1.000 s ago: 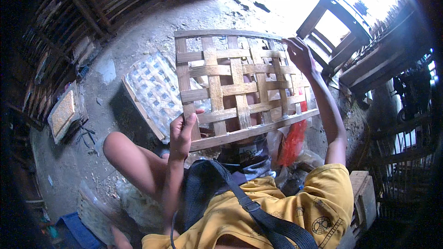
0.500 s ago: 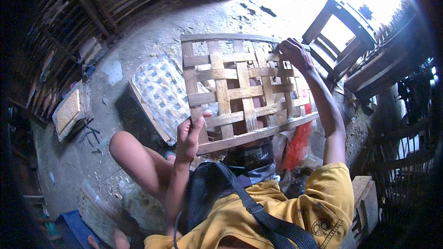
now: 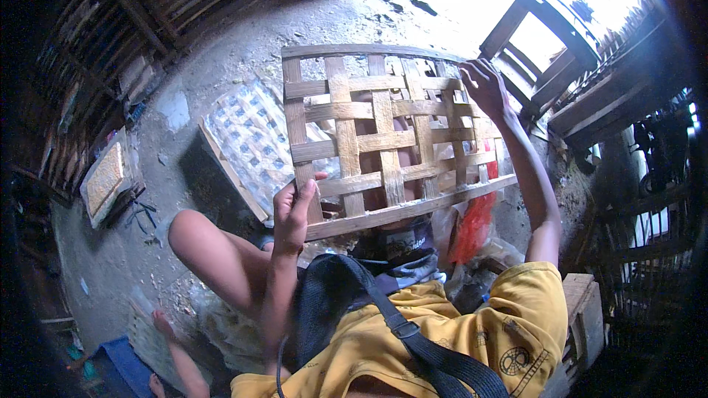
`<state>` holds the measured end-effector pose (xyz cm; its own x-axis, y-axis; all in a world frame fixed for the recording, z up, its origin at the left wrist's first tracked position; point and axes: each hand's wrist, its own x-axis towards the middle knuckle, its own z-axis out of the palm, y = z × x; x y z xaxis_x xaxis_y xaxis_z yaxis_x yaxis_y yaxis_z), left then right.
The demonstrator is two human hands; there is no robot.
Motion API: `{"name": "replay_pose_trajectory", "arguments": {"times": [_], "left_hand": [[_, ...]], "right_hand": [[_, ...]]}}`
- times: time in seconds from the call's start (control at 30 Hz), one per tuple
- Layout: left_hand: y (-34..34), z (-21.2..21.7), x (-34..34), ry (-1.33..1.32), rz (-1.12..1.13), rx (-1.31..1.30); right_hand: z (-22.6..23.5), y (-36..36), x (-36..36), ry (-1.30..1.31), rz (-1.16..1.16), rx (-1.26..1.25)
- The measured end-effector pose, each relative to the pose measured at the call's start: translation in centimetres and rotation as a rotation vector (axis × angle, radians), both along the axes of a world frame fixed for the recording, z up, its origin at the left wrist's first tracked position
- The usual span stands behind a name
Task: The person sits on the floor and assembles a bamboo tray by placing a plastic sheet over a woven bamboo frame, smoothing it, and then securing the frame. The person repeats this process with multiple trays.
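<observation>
A rectangular wooden frame with a lattice of woven flat strips (image 3: pixel 383 140) is tilted up in front of my body. My left hand (image 3: pixel 293 214) is closed on its left side near the lower corner, thumb lying over the front. At the upper right corner is my right hand (image 3: pixel 487 88), its fingers parted and loosely bent against the edge. The far right part of the lattice is partly hidden by that hand and forearm. Behind the panel, a similar woven panel (image 3: pixel 251 136) covered in pale, shiny material lies on the ground to the left.
A dark wooden frame (image 3: pixel 542 51) stands at the far right. Red plastic (image 3: pixel 476 228) and clear plastic lie by my lap. Further left is a block with an orange-tan top (image 3: pixel 105 177). Another person's arm (image 3: pixel 181 350) reaches over a pale panel at lower left, beside a blue item (image 3: pixel 122 368).
The lattice panel and my left hand have shifted slightly left. My right hand's fingers have loosened and spread at the corner. Another person's arm has come further into view at lower left.
</observation>
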<state>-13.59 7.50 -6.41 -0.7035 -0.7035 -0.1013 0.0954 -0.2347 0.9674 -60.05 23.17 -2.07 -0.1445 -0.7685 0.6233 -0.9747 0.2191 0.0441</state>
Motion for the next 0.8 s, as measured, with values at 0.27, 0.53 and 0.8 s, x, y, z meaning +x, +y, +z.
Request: {"name": "replay_pose_trajectory", "arguments": {"times": [0.27, 0.53, 0.8], "left_hand": [[0.1, -0.2, -0.5, 0.009, -0.05, -0.036], [-0.3, 0.3, -0.2, -0.019, 0.015, -0.157], [-0.1, 0.0, 0.1, 0.016, -0.005, -0.071]], "right_hand": [[0.4, -2.0, -2.7, 0.145, 0.055, 0.114], [0.3, -1.0, -1.7, 0.253, 0.13, 0.097], [1.0, 0.0, -0.7, 0.05, -0.054, -0.087]]}}
